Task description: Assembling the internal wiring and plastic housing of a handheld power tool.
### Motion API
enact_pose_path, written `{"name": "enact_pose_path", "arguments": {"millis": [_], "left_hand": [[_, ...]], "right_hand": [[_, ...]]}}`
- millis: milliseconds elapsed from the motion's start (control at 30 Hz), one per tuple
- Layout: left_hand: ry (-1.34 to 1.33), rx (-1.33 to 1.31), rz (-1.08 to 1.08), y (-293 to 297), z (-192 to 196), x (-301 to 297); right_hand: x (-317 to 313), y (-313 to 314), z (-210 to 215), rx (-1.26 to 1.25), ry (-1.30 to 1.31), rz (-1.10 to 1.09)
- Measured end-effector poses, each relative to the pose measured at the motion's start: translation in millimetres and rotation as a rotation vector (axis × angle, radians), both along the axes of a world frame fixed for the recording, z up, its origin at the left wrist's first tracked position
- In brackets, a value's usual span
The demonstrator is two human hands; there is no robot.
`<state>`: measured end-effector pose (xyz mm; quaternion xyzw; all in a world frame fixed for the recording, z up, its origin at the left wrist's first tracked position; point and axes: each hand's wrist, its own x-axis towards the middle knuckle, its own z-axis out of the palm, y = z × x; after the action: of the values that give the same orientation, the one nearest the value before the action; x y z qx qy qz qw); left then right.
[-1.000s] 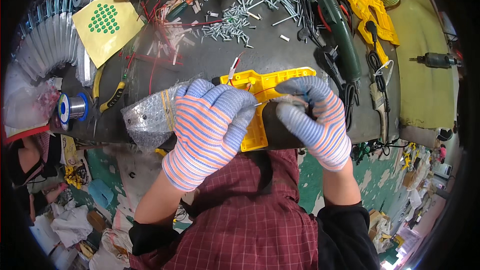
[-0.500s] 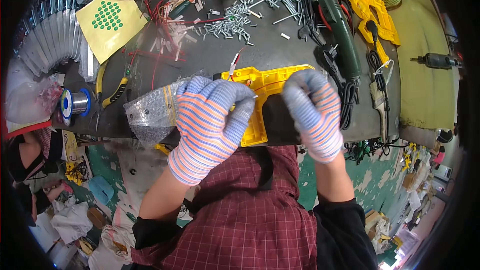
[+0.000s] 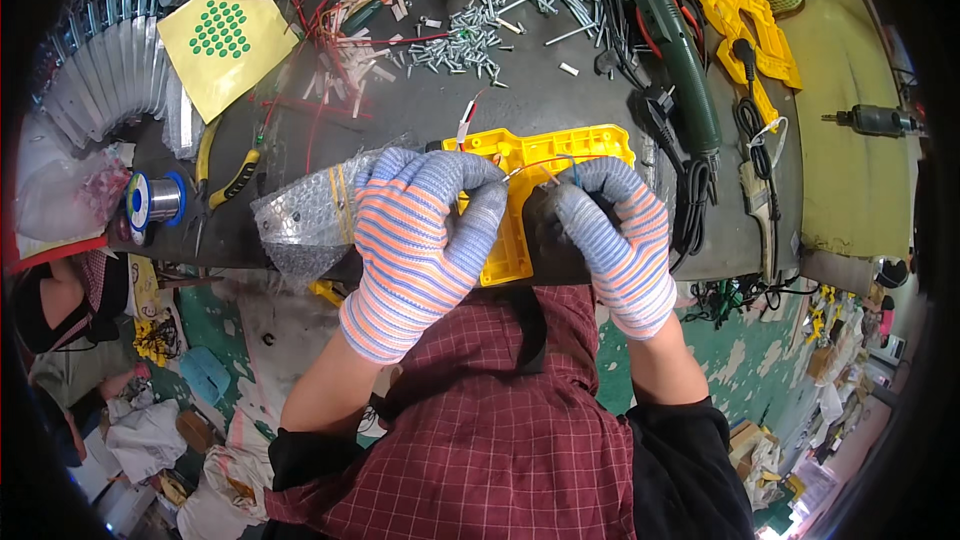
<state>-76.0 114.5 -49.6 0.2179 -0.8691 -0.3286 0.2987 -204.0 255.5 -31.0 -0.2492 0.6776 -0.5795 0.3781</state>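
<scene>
From my remote view I find the yellow shell [image 3: 515,240] lying ribbed side up at the near edge of the dark table [image 3: 410,115], between the two gloved hands. My left hand [image 3: 420,225] has thumb and forefinger pinched together on a thin wire [image 3: 518,171] above the shell. My right hand [image 3: 622,240], apart from the left, curls its fingertips near a bare wire end; I cannot tell how firmly they close. A bubble-wrap pouch [image 3: 305,215] sits just beside the left hand, with pliers [image 3: 236,178] and a wire reel [image 3: 157,200] further left. Beyond lie loose screws [image 3: 462,52]; to the right, a green corded tool [image 3: 682,75].
</scene>
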Motion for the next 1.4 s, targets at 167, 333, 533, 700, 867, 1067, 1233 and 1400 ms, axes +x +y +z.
{"name": "enact_pose_path", "arguments": {"millis": [167,333,533,700,867,1067,1233,1400], "left_hand": [[0.018,-0.01,0.008,1,-1,0],[0.032,0.03,-0.009,1,0,-1],[0.038,0.024,-0.012,1,-3,-1],[0.04,0.029,-0.021,0,-4,-1],[0.047,0.027,-0.027,1,-7,-2],[0.009,-0.137,-0.041,1,-8,1],[0.031,-0.346,-0.049,-1,-8,4],[0.003,-0.144,-0.084,-4,-3,2]], "right_hand": [[-4,-11,11,0.117,-0.227,-0.029],[1,-15,9,0.086,-0.205,0.021],[0,-17,6,0.046,-0.206,0.048],[1,-19,5,0.033,-0.15,0.048],[1,-19,1,0.015,-0.004,0.072],[3,-22,1,0.042,0.191,0.073],[0,-20,4,0.047,0.328,0.13],[-1,-17,6,-0.013,0.704,0.162]]}}
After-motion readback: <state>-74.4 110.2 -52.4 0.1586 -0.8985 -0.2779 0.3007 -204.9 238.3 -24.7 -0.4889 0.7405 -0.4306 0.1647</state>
